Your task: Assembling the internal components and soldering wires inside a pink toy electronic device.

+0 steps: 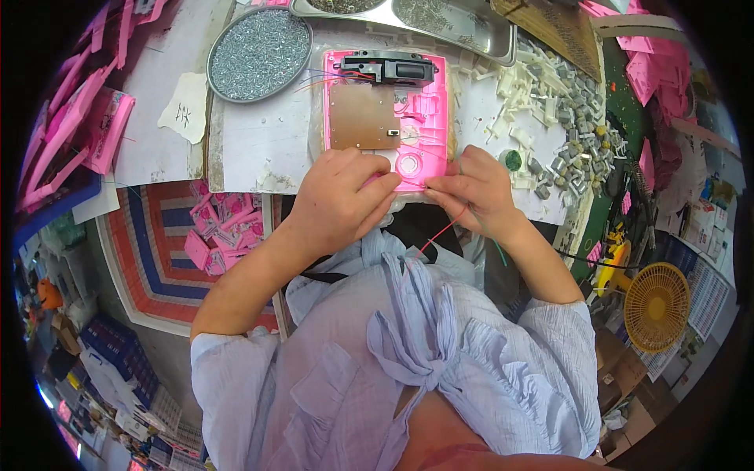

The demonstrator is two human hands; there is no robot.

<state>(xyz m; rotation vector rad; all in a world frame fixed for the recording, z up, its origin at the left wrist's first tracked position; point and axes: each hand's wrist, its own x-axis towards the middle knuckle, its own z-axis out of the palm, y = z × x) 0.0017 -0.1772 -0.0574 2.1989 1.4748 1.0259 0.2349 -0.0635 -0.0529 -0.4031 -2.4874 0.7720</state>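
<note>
A pink plastic housing [430,149] lies on the worktable before me, its inner side up. Fixed in it are a brown circuit board [361,110] and, at the far end, a black mechanism [393,69] with thin coloured wires. My left hand [345,192] is closed on the housing's near left edge, covering that corner. At the near right corner, my right hand [481,192] is pinched, with thumb and forefinger together. From it hang a red wire [437,239] and a green wire [501,253]. The wire ends between its fingers are hidden.
A round tray of small metal screws [259,55] stands far left, beside metal trays [452,27] of small parts. White plastic pieces and grey metal parts [561,118] are heaped right. Pink parts [224,228] lie in a striped-lined bin at left. A yellow fan [658,306] stands right.
</note>
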